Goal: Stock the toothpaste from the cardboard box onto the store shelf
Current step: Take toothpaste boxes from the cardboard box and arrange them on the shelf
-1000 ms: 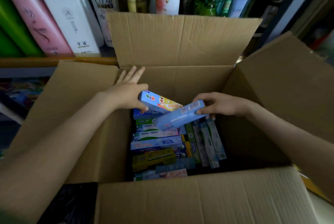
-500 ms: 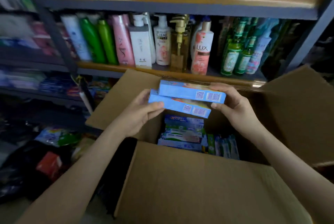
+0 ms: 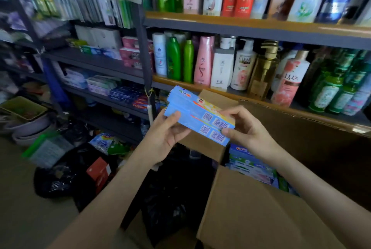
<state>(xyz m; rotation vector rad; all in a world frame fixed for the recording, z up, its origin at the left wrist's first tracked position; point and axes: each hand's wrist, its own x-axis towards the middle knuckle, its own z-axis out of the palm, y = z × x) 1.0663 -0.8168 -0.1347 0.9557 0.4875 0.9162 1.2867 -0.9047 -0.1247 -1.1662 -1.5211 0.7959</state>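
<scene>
Two light blue toothpaste boxes (image 3: 197, 115) with barcodes are stacked together and held above the left side of the open cardboard box (image 3: 259, 214). My left hand (image 3: 165, 135) grips their left end, thumb on top. My right hand (image 3: 244, 128) pinches their right end. More toothpaste boxes (image 3: 251, 165) lie inside the cardboard box. To the left, a grey store shelf (image 3: 104, 99) carries rows of toothpaste boxes (image 3: 128, 95).
Shampoo and lotion bottles (image 3: 220, 64) fill the wooden-edged shelves straight ahead. A grey upright post (image 3: 145, 64) splits the two shelf units. Black bags (image 3: 66, 172), a red box (image 3: 98, 170), packets and basins (image 3: 28, 126) clutter the floor at the left.
Both hands lifted the two blue boxes out of the cardboard box and brought them together. The view swung up and left toward the toothpaste shelf.
</scene>
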